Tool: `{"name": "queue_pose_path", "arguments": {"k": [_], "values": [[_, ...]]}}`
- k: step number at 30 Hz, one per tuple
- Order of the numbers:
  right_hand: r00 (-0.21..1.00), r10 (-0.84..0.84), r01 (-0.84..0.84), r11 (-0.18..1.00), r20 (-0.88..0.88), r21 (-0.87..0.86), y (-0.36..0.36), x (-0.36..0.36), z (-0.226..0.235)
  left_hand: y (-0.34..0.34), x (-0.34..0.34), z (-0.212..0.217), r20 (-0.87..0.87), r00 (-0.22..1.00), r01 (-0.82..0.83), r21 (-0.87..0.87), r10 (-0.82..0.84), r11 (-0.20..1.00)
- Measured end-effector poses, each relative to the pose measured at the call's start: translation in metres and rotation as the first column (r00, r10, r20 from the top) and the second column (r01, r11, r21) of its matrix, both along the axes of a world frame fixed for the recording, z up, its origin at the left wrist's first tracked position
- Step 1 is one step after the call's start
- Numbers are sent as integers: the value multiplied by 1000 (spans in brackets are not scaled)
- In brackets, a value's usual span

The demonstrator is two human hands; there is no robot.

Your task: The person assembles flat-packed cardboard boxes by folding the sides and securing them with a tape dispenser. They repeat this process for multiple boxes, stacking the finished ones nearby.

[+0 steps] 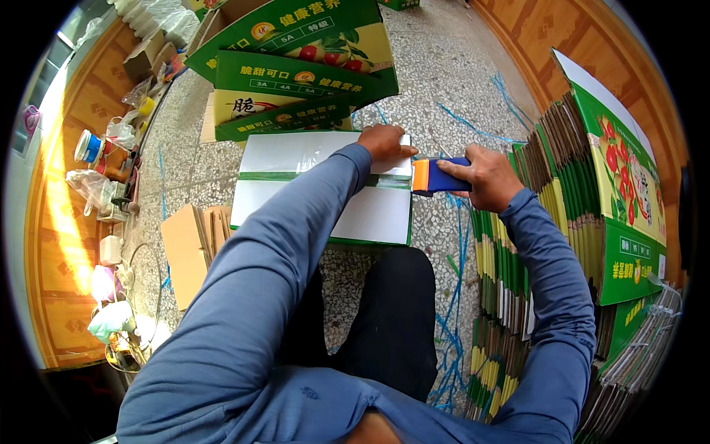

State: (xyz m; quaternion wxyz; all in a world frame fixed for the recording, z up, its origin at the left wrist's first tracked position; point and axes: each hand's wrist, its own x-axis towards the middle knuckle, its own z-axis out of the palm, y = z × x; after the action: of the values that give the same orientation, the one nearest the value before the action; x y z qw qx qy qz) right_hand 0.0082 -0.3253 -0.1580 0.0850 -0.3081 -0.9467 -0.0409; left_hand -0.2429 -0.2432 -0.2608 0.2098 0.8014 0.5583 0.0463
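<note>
A cardboard box (281,200) with white top flaps and green edges lies in front of my knees. Clear tape runs across its top along the green seam between the flaps. My left hand (384,143) is closed at the far right corner of the box, its thumb along the top; some of its fingers are hidden. Wrapped round a blue tape dispenser (446,176) with an orange front end, my right hand (489,177) holds it against the box's right side, level with the seam.
Open green printed boxes (310,70) stand beyond the white-topped box. Flattened cartons (562,192) are stacked upright at the right. Blue strapping (452,325) lies loose on the speckled floor. Brown cardboard pieces (185,244) lie at left, near assorted household items along the wooden panelling.
</note>
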Motion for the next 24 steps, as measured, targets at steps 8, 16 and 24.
{"name": "queue_pose_path", "arguments": {"k": [8, 16, 24], "values": [[999, -27, 24, 997, -36, -68, -2, 2, -6, -10, 0, 7, -3, 1000, -2, 69, 3, 998], [997, -30, 26, 998, -66, -62, 4, 8, -31, -22, 2, -1, 70, 996, -58, 184, 45, 981], [986, -59, 44, 995, -156, -93, 8, 18, -70, -50, 19, -21, 96, 984, -180, 513, 152, 839]]}}
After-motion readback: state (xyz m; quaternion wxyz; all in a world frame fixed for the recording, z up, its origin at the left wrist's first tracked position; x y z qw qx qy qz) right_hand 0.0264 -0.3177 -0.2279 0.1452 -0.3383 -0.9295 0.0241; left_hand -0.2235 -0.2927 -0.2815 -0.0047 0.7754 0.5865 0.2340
